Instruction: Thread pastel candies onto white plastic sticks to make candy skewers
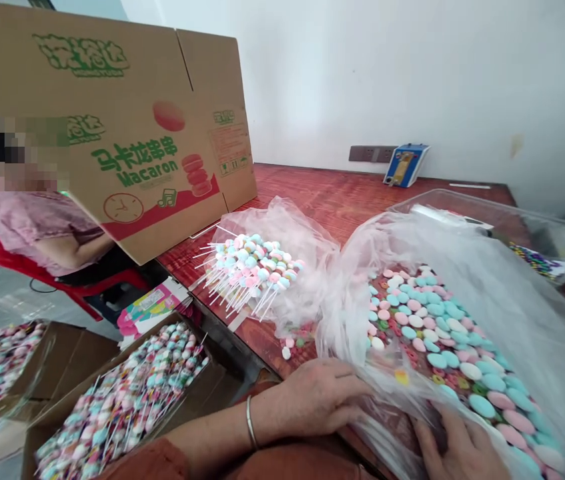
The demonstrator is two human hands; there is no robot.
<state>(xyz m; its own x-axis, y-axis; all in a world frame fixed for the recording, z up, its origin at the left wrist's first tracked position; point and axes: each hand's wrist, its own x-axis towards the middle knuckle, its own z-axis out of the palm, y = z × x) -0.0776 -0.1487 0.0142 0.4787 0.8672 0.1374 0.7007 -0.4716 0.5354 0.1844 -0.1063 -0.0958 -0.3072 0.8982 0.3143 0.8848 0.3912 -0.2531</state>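
Observation:
My left hand, with a bracelet at its wrist, is closed on the near edge of a clear plastic sheet. To its right, my right hand touches the same plastic near the table edge, its fingers apart. Just beyond both hands, a layer of pink, blue and white candies lies within the folded-back plastic. Small red and green ring-shaped pieces are among them. Left of the plastic, a pile of candy skewers with white sticks rests on more sheeting.
A large cardboard box stands at the table's left. Below are boxes of candy skewers. A person sits on a red chair. A blue device stands by the wall, and a clear bin is at right.

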